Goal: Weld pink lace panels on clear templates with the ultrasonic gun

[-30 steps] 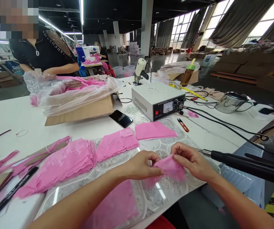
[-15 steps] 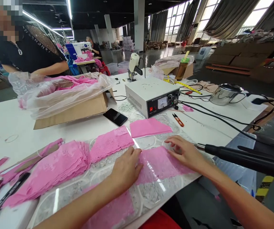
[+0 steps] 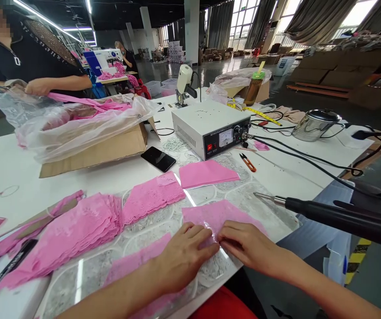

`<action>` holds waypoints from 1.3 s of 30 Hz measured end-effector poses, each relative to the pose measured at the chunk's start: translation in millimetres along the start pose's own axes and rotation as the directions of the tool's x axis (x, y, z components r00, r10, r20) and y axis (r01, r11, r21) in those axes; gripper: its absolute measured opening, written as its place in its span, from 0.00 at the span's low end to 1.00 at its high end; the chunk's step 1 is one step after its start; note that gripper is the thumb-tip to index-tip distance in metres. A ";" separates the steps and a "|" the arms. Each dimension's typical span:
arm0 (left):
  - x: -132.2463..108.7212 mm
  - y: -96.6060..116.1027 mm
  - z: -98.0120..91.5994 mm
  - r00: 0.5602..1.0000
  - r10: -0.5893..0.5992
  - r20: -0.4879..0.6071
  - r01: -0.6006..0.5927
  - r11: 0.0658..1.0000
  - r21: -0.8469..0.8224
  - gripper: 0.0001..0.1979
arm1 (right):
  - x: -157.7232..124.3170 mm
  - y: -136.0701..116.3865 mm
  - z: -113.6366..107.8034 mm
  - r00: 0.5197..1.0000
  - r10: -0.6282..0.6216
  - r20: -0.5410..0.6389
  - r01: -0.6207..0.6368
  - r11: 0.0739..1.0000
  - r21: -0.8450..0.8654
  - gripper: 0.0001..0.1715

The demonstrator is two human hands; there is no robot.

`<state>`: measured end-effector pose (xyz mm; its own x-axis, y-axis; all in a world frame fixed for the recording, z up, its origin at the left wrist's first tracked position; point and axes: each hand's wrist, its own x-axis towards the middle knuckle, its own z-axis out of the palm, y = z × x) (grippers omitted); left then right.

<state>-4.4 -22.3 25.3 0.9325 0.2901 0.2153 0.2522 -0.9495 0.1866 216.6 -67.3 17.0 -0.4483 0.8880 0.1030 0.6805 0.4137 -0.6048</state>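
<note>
A thin pink fabric piece (image 3: pixel 225 212) lies on the patterned clear mat (image 3: pixel 270 204) before me. My left hand (image 3: pixel 188 252) rests on its near left part, fingers bent and thumb pointing right. Beside it, my right hand (image 3: pixel 246 243) is closed, its fingertips pinching at the near edge of the same piece. The two hands almost touch, and they hide the fabric's near edge. Under my left forearm another pink piece (image 3: pixel 140 257) is partly covered. To the right, a black pen-like tool (image 3: pixel 310 212) with a metal tip points over the mat.
A stack of pink lace pieces (image 3: pixel 87 235), a lace piece (image 3: pixel 155 195) and a plain pink piece (image 3: pixel 208 174) lie leftward and beyond. Behind are a phone (image 3: pixel 158 158), thread snips (image 3: pixel 248 162), a control box (image 3: pixel 210 124) and a lined carton (image 3: pixel 94 155). A co-worker (image 3: pixel 40 57) stands far left.
My right hand has moved left and nearer me, from the fabric's right side to its near edge. My left hand has shifted nearer too. The co-worker's hand has lifted pink strips from the carton.
</note>
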 end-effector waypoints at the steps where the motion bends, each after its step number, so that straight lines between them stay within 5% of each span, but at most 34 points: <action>1: 0.0 0.7 1.6 1.000 -0.005 0.025 0.005 1.000 0.007 0.13 | 1.2 0.6 -0.3 1.000 -0.002 0.023 0.003 1.000 -0.009 0.09; 9: -4.0 1.9 6.9 0.999 -0.035 0.041 0.036 0.999 -0.023 0.12 | 4.0 2.2 -1.4 0.999 -0.035 0.034 0.038 0.995 -0.093 0.15; 15: 9.6 6.1 9.4 0.944 -0.330 0.019 0.317 0.888 -0.332 0.04 | 1.6 5.8 -2.0 0.999 0.029 0.026 -0.030 0.999 0.035 0.12; 21: 30.7 7.8 17.6 0.869 -0.494 0.001 0.458 0.805 -0.376 0.04 | -2.0 12.0 4.1 0.999 0.022 -0.030 -0.019 0.995 0.099 0.11; 39: 33.5 12.3 21.2 0.803 -0.596 -0.026 0.515 0.715 -0.472 0.07 | -2.6 15.0 8.9 0.991 -0.002 -0.134 0.017 0.993 0.116 0.12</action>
<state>35.5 -26.8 14.5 0.5918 0.8014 0.0865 0.5390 -0.4732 0.6968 222.8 -65.2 0.6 -0.3680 0.9061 0.2086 0.6009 0.4030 -0.6903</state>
